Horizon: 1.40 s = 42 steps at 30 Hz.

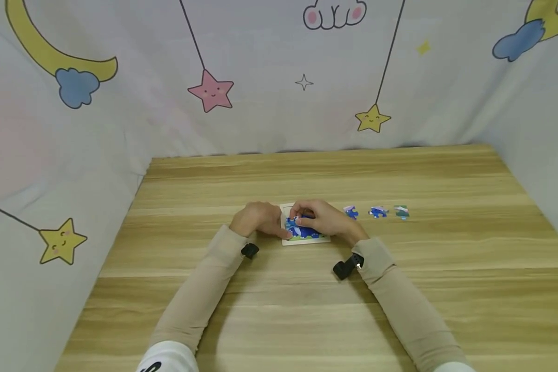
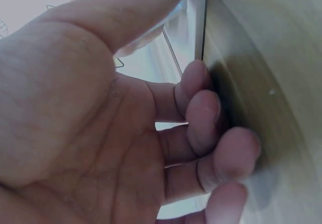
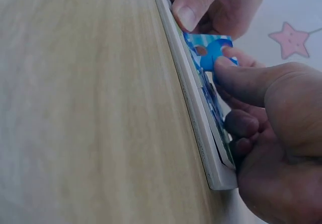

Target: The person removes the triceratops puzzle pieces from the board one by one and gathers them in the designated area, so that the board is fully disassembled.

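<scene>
A small jigsaw puzzle in a pale frame (image 1: 307, 242) lies on the table, with a blue and green picture in it. My left hand (image 1: 259, 218) rests at the frame's left side. Its thumb presses on the puzzle's near left part, while its loosely bent fingers (image 2: 204, 118) touch the table beside the frame's edge. Between thumb and fingers, my right hand (image 1: 325, 217) pinches a blue puzzle piece (image 3: 214, 50). That piece stands tilted above the left part of the puzzle. The right hand covers the upper right of the picture.
Three loose puzzle pieces lie in a row to the right of the frame: a blue one (image 1: 351, 212), another blue one (image 1: 378, 211) and a green one (image 1: 402, 212). Behind the wooden table (image 1: 279, 320) hangs a white cloth (image 1: 260, 124) printed with stars and moons.
</scene>
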Motion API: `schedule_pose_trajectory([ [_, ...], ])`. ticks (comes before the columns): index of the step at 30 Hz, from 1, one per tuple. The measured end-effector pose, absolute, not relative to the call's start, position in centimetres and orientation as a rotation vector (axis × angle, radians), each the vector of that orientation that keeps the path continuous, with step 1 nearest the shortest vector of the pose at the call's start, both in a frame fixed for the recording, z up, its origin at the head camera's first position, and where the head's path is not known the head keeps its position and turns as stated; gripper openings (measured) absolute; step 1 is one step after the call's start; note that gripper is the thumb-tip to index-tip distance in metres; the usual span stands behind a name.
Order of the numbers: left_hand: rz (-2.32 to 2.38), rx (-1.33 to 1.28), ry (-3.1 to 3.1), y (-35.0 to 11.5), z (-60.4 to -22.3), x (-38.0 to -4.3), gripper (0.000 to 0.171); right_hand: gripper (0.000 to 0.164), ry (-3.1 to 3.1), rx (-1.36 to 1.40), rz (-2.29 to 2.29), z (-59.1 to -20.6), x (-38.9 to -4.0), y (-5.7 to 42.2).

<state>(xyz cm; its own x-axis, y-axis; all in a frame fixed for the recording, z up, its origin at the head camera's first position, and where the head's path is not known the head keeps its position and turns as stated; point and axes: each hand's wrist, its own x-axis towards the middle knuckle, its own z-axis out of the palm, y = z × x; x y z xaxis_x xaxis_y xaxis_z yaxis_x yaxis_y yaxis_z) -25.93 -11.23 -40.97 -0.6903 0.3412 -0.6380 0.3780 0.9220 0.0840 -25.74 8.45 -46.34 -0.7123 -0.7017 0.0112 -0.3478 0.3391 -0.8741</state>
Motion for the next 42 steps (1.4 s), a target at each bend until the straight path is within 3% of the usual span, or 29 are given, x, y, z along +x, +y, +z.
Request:
schedule_pose_trajectory([
  [13, -0.055, 0.578, 2.436, -11.5, -41.3, -25.7, 0.049, 0.01, 2.408, -0.793, -1.242, -46.3, -25.6, 7.9],
  [22, 0.211, 0.715, 2.54, -13.2, -42.8, -25.0, 0.065, 0.008, 2.406, -0.775, -1.225, -46.7, -25.5, 7.6],
  [32, 0.173, 0.653, 2.494, -12.9, -42.2, -24.9, 0.057, 0.007, 2.298, -0.756, -1.364, -47.1, -25.8, 8.7],
  [42, 0.192, 0.63, 2.484, -12.7, -41.9, -25.2, 0.059, 0.015, 2.3, -0.734, -1.378, -45.7, -26.5, 10.1],
])
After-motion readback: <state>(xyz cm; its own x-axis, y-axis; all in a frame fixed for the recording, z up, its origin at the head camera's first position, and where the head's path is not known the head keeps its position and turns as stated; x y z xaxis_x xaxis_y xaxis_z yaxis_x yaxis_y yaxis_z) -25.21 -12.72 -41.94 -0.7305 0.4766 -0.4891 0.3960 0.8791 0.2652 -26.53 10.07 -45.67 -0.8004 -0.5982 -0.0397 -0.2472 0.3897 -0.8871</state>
